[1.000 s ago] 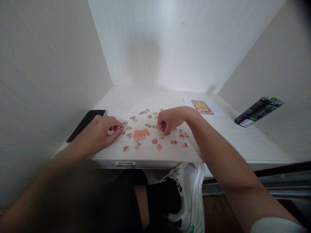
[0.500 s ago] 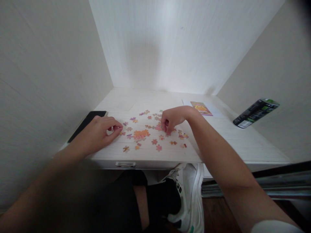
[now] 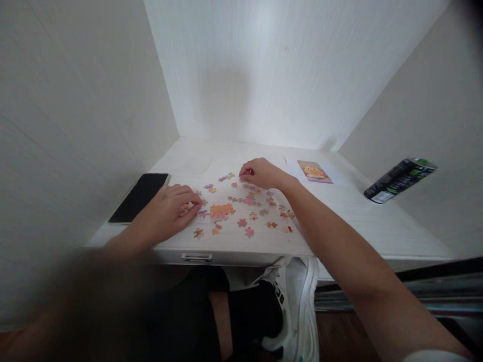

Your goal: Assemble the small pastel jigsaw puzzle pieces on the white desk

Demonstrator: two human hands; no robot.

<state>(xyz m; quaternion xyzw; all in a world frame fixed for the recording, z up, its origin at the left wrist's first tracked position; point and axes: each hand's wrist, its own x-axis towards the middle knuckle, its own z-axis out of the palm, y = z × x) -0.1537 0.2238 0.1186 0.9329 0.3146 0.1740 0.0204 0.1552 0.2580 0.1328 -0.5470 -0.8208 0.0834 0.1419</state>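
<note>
Loose jigsaw puzzle pieces [image 3: 249,232] in pink, orange and purple lie spread on the white desk. Among them sits a joined orange patch of puzzle [image 3: 222,211]. My left hand [image 3: 177,207] rests at the left edge of the pieces, thumb and forefinger pinched together just left of the patch; whatever is between the tips is too small to make out. At the far side of the pieces, my right hand [image 3: 258,172] is closed in a pinch with its fingers bent down. Its fingertips hide what they hold, if anything.
A black tablet-like slab [image 3: 139,198] lies left, partly behind my left hand. Back right, a picture card [image 3: 314,172] with an orange figure lies on white paper. A dark can [image 3: 400,180] stands at the right. The desk's front edge has a drawer handle [image 3: 196,257].
My right hand has lifted from the pieces near the middle and moved up and left to their far side. My left hand has shifted slightly right, towards the joined patch.
</note>
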